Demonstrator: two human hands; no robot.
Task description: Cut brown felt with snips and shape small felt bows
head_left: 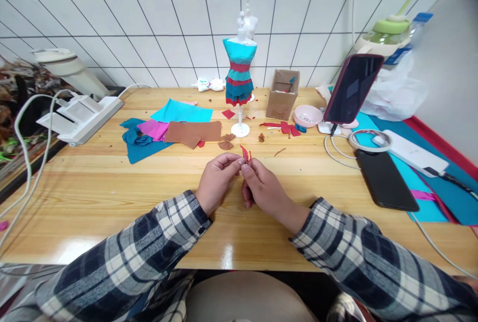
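Observation:
Pinched between the fingertips of both hands is a small strip of red crepe paper (244, 153), its ends sticking up. My left hand (219, 180) closes thumb and forefinger on it from the left. My right hand (265, 185) does the same from the right, fingers curled under. Behind them stands a small dress-form mannequin (240, 70) in a tiered dress of turquoise, red and dark teal. A brown folded paper fan (226, 141) lies by its white base, and a smaller brown piece (261, 137) sits to the right.
Turquoise (182, 111), brown (194, 133) and teal paper sheets (149, 153) lie left. A cardboard box (283, 94), a pink bowl (308, 115) and red scraps (289, 128) stand behind right. Phones (386, 180), cables and a power strip (80, 118) flank the table.

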